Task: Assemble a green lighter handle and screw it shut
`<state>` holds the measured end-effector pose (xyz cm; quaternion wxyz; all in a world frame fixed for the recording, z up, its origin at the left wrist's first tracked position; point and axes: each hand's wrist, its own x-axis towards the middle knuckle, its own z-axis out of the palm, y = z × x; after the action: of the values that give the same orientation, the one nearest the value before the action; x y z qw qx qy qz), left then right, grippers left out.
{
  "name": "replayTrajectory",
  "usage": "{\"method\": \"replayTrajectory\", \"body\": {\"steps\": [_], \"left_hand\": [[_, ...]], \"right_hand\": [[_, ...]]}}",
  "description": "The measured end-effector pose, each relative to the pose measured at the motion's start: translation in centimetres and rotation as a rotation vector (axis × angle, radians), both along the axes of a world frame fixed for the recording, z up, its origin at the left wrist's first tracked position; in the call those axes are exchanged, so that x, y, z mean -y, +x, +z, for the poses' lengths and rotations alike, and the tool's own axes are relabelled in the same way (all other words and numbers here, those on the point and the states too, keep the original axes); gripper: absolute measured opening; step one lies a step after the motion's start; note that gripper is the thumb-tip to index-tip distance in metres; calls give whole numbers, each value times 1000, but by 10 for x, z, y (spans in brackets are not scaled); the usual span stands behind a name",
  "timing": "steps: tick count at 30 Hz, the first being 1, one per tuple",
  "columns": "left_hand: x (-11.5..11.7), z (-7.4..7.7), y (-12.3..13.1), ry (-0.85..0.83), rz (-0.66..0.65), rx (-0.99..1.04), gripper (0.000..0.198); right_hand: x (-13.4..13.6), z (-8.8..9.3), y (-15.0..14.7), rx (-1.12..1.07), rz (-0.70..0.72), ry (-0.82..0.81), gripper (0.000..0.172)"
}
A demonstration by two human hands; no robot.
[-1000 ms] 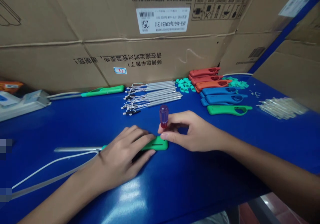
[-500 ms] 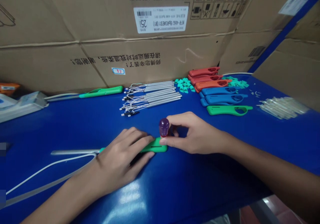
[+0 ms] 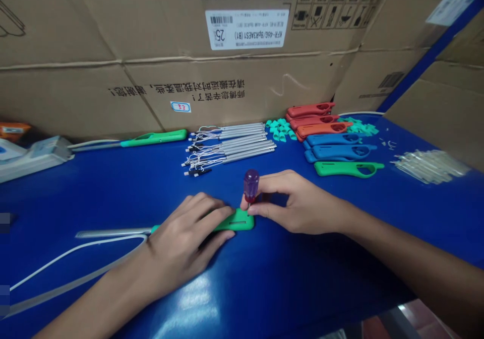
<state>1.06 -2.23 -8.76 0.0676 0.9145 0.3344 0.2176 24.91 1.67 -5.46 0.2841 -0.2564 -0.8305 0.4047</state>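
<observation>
A green plastic handle (image 3: 237,221) lies on the blue table, with a metal tube (image 3: 113,232) reaching left from it. My left hand (image 3: 192,228) is wrapped over the handle, thumb on the near side and fingers on the far side. Upright at the handle's right end stands a small screwdriver with a purple grip (image 3: 251,185). My right hand (image 3: 289,200) pinches the screwdriver low down, its fingertips near the shaft. The screwdriver's tip is at the handle's surface; my fingers partly hide it.
Metal tubes with wires (image 3: 242,147) lie behind my hands, beside turquoise caps (image 3: 280,129). Red handles (image 3: 312,109), blue handles (image 3: 342,151) and a green one (image 3: 346,168) are to the right, then pale sticks (image 3: 431,166). A power strip (image 3: 41,160) is at left, cardboard (image 3: 151,26) behind.
The purple grip now stands slightly higher, and a bit of the shaft shows below it. My right fingers have shifted around the shaft. My left hand stays on the green handle.
</observation>
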Motion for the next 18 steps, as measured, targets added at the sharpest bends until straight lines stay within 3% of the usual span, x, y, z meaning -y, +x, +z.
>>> {"method": "replayTrajectory", "body": {"steps": [8, 12, 18], "left_hand": [[0, -2, -1, 57, -15, 17, 26], [0, -2, -2, 27, -10, -8, 28], [0, -1, -3, 4, -13, -2, 30]], "right_hand": [[2, -7, -3, -5, -34, -18, 12], [1, -5, -3, 18, 19, -11, 3], [1, 0, 0, 47, 80, 57, 13]]}}
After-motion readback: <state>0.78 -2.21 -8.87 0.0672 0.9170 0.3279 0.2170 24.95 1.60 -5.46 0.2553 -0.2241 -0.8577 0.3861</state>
